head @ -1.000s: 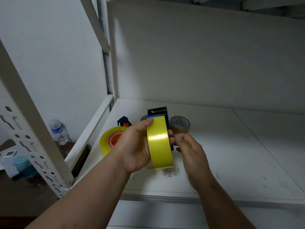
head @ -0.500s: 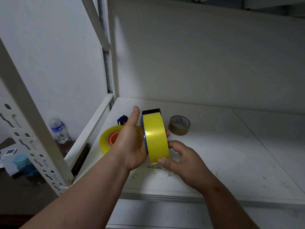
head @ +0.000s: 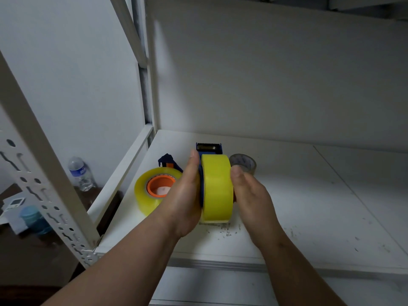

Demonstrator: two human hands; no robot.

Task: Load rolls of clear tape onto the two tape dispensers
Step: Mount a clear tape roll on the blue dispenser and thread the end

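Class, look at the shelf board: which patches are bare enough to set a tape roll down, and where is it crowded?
Bare: the broad stretch of shelf board right of the small roll, and the back strip along the rear wall. Crowded: the left corner, where the loaded dispenser lies, and the middle, where both hands, left hand and right hand, press the yellow roll.
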